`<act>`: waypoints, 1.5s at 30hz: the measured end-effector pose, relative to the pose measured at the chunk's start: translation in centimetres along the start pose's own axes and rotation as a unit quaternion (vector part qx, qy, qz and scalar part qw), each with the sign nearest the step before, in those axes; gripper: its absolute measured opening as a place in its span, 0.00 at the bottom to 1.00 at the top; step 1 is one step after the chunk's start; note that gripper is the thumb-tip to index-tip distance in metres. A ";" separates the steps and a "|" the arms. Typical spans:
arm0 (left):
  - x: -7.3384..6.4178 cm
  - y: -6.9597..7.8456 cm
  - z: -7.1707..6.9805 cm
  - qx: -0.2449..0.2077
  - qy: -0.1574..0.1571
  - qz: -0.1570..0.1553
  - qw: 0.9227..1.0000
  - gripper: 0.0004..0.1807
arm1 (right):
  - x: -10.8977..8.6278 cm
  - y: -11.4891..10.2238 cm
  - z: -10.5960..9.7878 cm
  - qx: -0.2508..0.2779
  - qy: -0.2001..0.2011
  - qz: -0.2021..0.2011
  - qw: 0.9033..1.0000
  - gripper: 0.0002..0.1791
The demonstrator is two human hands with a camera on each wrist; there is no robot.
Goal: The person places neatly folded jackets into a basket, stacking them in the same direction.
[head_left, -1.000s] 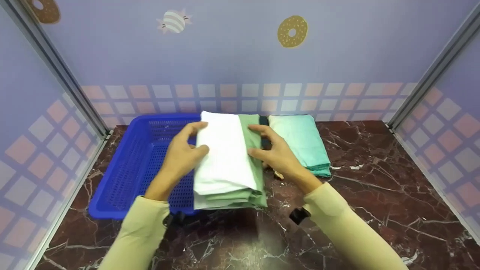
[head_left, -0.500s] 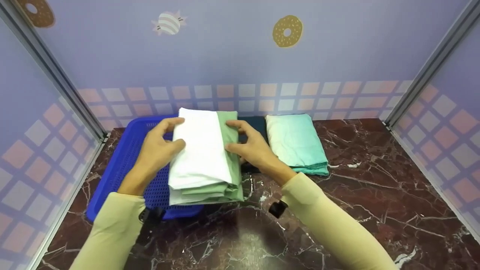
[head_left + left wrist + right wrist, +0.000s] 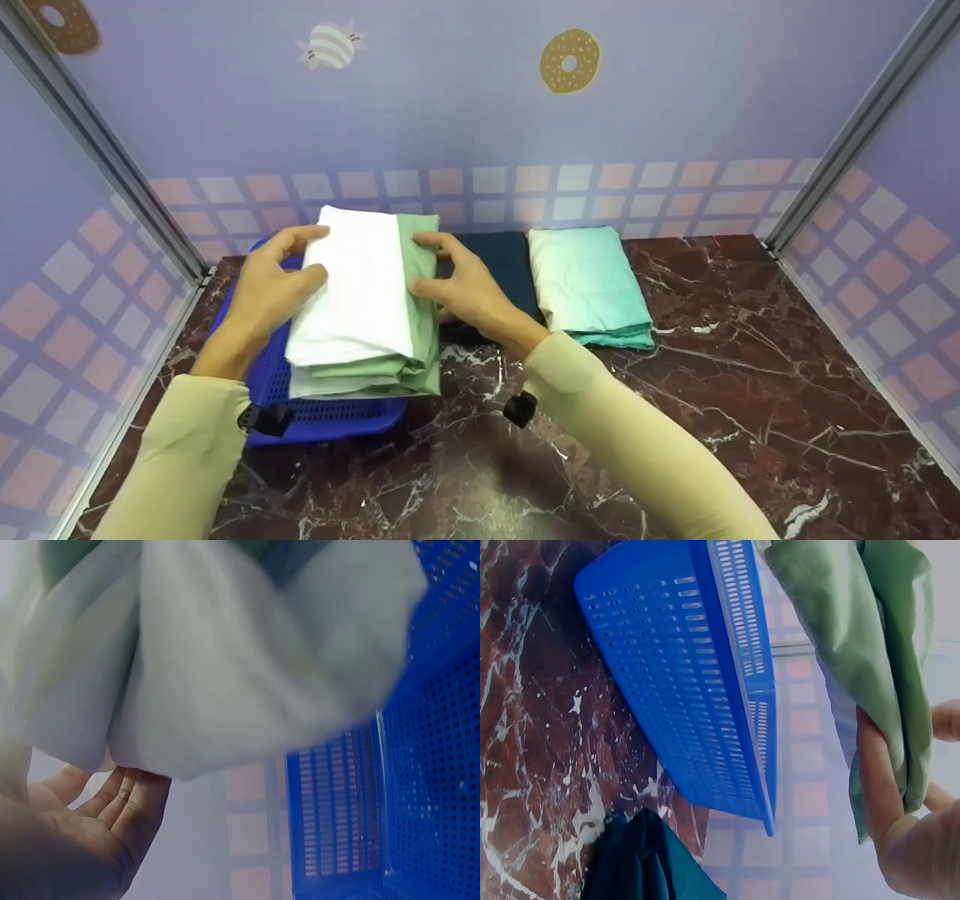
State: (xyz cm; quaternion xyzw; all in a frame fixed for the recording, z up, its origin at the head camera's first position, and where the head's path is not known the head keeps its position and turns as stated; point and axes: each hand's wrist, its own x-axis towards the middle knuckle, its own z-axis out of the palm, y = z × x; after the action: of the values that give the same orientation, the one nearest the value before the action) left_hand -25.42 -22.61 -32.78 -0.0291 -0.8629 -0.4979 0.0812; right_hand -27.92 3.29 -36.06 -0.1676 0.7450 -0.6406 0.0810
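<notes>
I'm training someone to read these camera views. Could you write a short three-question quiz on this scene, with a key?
1. True or false: the white-and-green cloth is gripped by the right hand alone.

2. In the head view, what colour is the folded cloth between the basket and the turquoise cloth? A) red; B) dark blue; C) yellow.

3. Fill in: in the head view, the hand nearer the turquoise cloth is the ____ hand.

Key: 1. False; the left hand grips it too. 2. B. 3. Right.
</notes>
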 end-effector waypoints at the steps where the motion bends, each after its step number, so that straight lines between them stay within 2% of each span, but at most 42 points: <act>1: 0.1 -0.1 -0.2 0.003 0.002 -0.001 1.000 0.32 | 0.1 0.0 0.2 0.001 -0.003 -0.001 1.000 0.38; 11: 0.5 -1.5 -1.8 0.026 0.007 -0.016 1.000 0.31 | 1.1 0.3 2.6 0.005 -0.002 -0.003 1.000 0.40; 18: 0.6 -2.4 -2.8 0.053 0.000 -0.005 0.999 0.30 | 1.5 1.0 4.2 0.025 -0.001 0.013 1.000 0.40; 25: 0.8 -3.3 -2.9 0.074 -0.004 -0.003 0.997 0.30 | 1.9 2.1 4.8 0.005 -0.004 0.018 1.000 0.39; 31: 0.8 -4.8 -2.9 0.075 -0.008 0.017 0.997 0.30 | 2.1 2.9 5.5 -0.021 0.000 0.021 1.000 0.40; 39: 0.7 -6.3 -3.0 0.074 -0.029 -0.010 0.997 0.31 | 2.5 3.8 6.4 -0.046 0.010 0.036 0.998 0.41; 45: 0.6 -7.1 -3.3 0.069 -0.037 -0.008 0.997 0.31 | 2.6 3.8 6.7 -0.063 0.008 0.032 0.997 0.41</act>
State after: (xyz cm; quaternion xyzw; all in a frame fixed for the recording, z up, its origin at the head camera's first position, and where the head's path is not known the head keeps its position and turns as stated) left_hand -26.61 -29.05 -37.08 -0.0347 -0.8979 -0.4363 0.0467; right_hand -28.66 -3.40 -40.68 -0.1438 0.7895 -0.5906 0.0850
